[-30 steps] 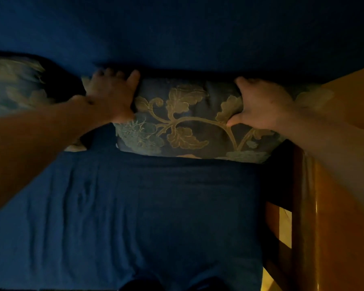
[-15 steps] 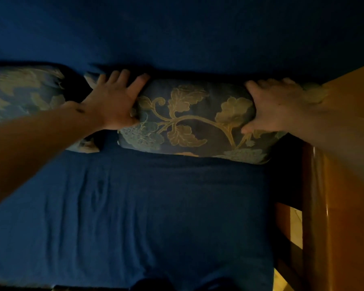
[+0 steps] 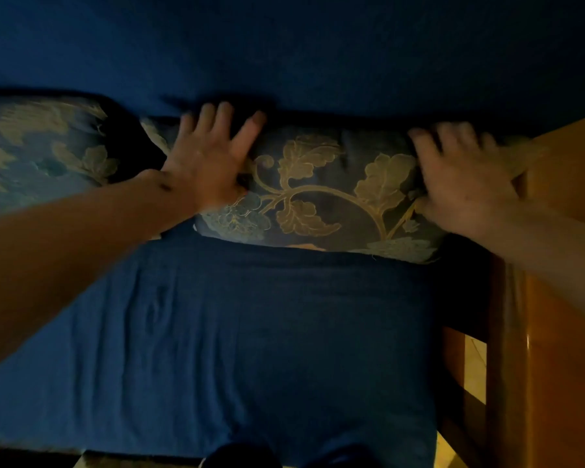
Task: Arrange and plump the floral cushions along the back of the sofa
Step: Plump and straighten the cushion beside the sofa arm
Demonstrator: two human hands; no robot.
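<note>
A dark floral cushion (image 3: 321, 194) with gold leaves leans against the blue sofa back (image 3: 284, 52). My left hand (image 3: 206, 160) lies flat on its left end with the fingers spread. My right hand (image 3: 460, 177) presses flat on its right end, fingers apart and slightly blurred. Neither hand grips the fabric. A second floral cushion (image 3: 38, 153) stands at the far left against the sofa back, with a dark gap between the two cushions.
The blue sofa seat (image 3: 250, 332) stretches in front of the cushions. A wooden armrest (image 3: 554, 298) runs down the right side, close to my right forearm. Pale floor (image 3: 475, 369) shows through the armrest frame.
Both hands slid up the cushion face and flattened out, the left fingers spreading wider. The cushion sits a little more upright against the back.
</note>
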